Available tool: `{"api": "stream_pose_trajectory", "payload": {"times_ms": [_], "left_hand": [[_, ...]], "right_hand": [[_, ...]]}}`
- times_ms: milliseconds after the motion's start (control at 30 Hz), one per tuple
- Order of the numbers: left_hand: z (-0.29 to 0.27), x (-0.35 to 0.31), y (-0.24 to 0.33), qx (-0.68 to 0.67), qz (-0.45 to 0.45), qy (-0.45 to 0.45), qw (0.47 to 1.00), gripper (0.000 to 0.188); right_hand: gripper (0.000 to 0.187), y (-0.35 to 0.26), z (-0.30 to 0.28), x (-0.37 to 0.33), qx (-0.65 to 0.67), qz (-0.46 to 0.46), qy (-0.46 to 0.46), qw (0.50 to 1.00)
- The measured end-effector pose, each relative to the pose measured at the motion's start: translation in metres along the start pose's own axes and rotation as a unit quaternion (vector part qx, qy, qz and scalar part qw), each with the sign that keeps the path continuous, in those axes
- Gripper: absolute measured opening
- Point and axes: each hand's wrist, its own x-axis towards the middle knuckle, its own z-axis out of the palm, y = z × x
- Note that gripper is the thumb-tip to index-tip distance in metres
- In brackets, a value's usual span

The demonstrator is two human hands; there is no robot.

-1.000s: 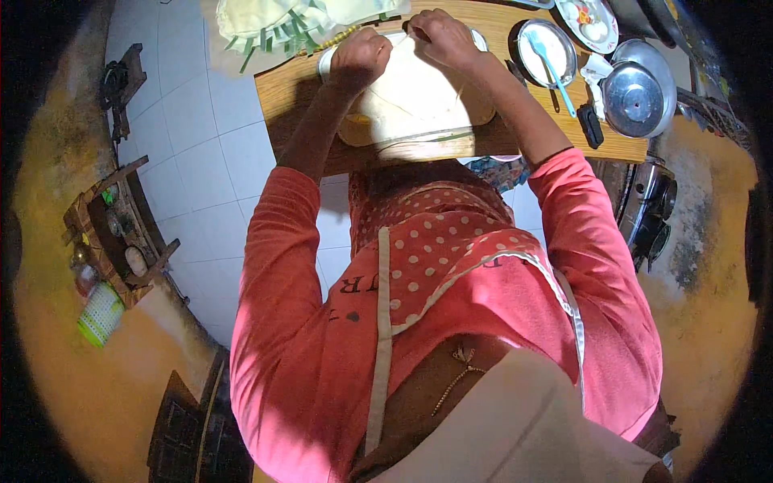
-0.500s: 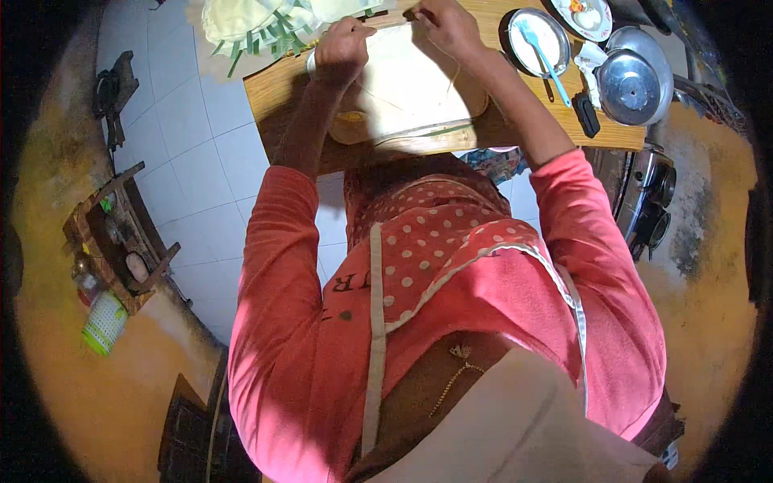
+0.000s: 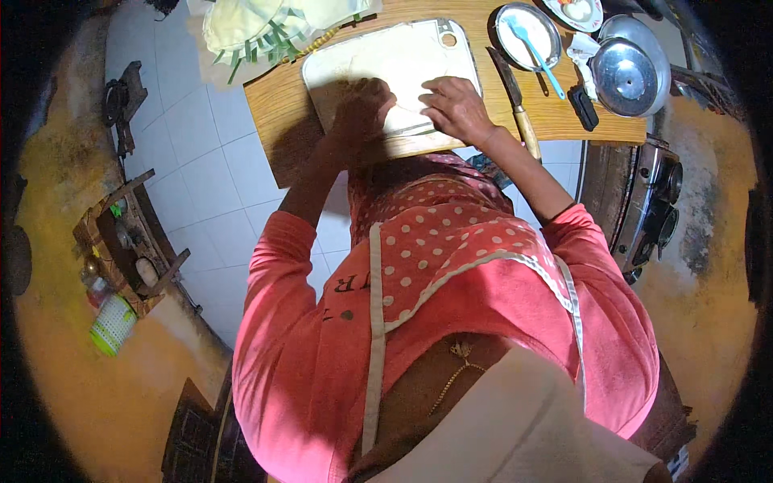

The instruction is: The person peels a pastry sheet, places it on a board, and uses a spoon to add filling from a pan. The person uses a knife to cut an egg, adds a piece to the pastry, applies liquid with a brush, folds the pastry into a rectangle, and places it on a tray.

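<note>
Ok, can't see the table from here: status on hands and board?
Left hand, right hand over near half of board, grip unclear. Board on table. Knife right of board, handle overhanging.

Left hand (image 3: 364, 110) and right hand (image 3: 457, 109) have drawn nearer the body across the white board (image 3: 411, 56).

My left hand (image 3: 366, 109) and right hand (image 3: 455, 109) are over the near half of the white rectangular cutting board (image 3: 459, 60) on the brown wooden table (image 3: 278, 97); shadow and glare leave me unsure what lies beneath my fingers. Right of the board, the wooden-handled metal knife (image 3: 513, 92) juts past the table's near edge. Farther right, the light-blue spatula (image 3: 535, 52) lies across the round metal pan (image 3: 555, 52).
</note>
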Motion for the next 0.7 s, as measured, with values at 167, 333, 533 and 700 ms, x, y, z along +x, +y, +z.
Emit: {"api": "stream_pose_trajectory", "payload": {"times_ms": [167, 333, 533, 700], "left_hand": [[0.018, 0.006, -0.017, -0.127, -0.007, 0.073, 0.989, 0.017], [0.000, 0.019, -0.019, -0.216, -0.055, 0.037, 0.974, 0.024], [-0.017, 0.038, -0.052, -0.259, -0.117, 0.074, 0.956, 0.023], [-0.069, 0.066, -0.051, -0.294, -0.188, 0.095, 0.932, 0.018]], "right_hand": [[0.024, -0.025, 0.005, 0.024, 0.045, 0.025, 0.045, 0.998], [0.022, -0.011, -0.006, 0.050, 0.154, 0.128, 0.009, 0.980], [0.013, 0.031, -0.021, 0.086, 0.326, 0.158, -0.008, 0.932], [0.011, 0.047, -0.075, 0.126, 0.285, 0.136, -0.009, 0.949]]}}
